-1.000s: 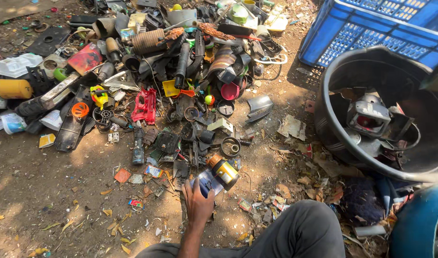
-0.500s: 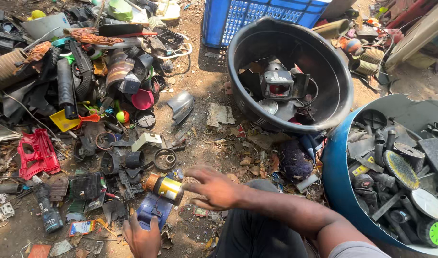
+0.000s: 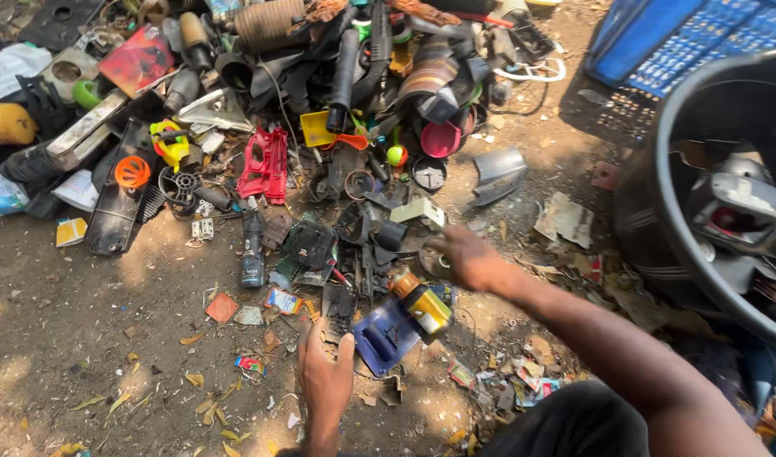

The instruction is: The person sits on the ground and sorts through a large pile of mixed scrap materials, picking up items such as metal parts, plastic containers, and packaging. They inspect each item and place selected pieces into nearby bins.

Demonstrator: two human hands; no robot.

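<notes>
Nearby, scrap pile (image 3: pixel 337 127) crowds right hand (image 3: pixel 468 258), black tub (image 3: pixel 659 211) beside.

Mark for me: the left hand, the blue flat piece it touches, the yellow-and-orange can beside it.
left hand (image 3: pixel 324 372), head view, back of the hand.
blue flat piece (image 3: pixel 386 338), head view, middle of its top face.
yellow-and-orange can (image 3: pixel 420 303), head view, yellow side wall.

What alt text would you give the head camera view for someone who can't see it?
A person reaches both bare hands into scrap plastic strewn on dirt: the left hand touches a blue plastic piece beside a yellow-and-orange canister, and the right hand reaches into dark fragments. A red plastic part lies farther back, and a black tub sits at right.
</notes>
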